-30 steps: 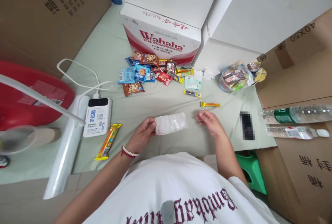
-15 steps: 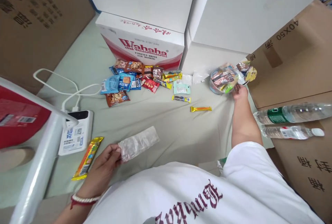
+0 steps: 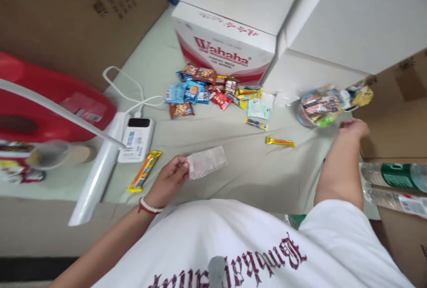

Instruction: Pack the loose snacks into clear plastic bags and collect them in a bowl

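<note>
My left hand (image 3: 171, 179) pinches one end of a small, flat, see-through plastic bag (image 3: 207, 162) over the cloth. A yellow-and-orange snack bar (image 3: 144, 171) lies beside that hand's wrist. Stretched out at the right, my right hand (image 3: 355, 128) has its fingers curled in beside a clear round tub (image 3: 304, 116) filled with wrapped snacks. Whatever its fingertips hold, if anything, is hidden. Behind it, crumpled yellow and white wrappers (image 3: 358, 96) lie beside the tub. A small yellow bar (image 3: 280, 141) and a dark-and-yellow bar (image 3: 256, 124) rest nearer the middle.
Several snack packets (image 3: 220, 98) are piled before a Wahaha water carton (image 3: 223, 45). A power bank (image 3: 136, 140) with a white cable and a plastic roll (image 3: 95, 181) lie left. Water bottles (image 3: 398, 176) lie right. Brown cartons (image 3: 63, 21) and white boxes stand around.
The view has swung left, so things sit further right in the picture. My right hand has drawn slightly away from the tub's side. My left hand still holds the plastic bag.
</note>
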### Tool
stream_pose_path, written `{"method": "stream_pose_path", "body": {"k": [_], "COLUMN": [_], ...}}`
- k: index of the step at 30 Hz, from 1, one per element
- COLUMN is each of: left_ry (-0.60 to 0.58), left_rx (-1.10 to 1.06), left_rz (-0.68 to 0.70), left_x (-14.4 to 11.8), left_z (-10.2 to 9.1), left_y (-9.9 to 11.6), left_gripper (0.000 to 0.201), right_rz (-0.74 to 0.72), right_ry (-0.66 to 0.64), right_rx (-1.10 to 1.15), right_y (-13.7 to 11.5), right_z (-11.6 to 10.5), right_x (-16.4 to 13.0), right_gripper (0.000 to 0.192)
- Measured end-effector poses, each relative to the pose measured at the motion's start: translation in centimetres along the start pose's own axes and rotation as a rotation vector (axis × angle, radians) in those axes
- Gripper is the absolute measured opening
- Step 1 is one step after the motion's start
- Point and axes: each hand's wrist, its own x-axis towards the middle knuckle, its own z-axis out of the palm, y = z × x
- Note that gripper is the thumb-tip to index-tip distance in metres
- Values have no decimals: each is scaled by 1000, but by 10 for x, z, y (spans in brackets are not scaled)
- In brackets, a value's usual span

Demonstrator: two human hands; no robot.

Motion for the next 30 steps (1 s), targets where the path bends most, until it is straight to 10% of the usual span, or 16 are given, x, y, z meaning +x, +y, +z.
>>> {"method": "stream_pose_path", "body": {"k": [5, 10, 13, 25, 30], "left_ry": [-41, -126, -167, -152, -89], "left_rx": [81, 148, 145, -252, -59], "left_rz": [160, 300, 335, 18, 225], "left_x": [4, 7, 8, 17, 30], "left_z": [5, 19, 23, 21, 26], "left_y": [-5, 6, 9, 5, 10], "left_gripper": [41, 40, 39, 50, 36], "right_rz": [-92, 100, 203, -170, 195], "right_ry": [187, -1057, -1298, -1346, -1258], "right_rx": [98, -156, -151, -173, -74], "right_y": [-43, -75, -70, -56, -57], "right_z": [-4, 16, 36, 50, 51], "right_x": [-106, -307, -366, -358, -368], "right_gripper": [34, 14, 34, 19, 22]}}
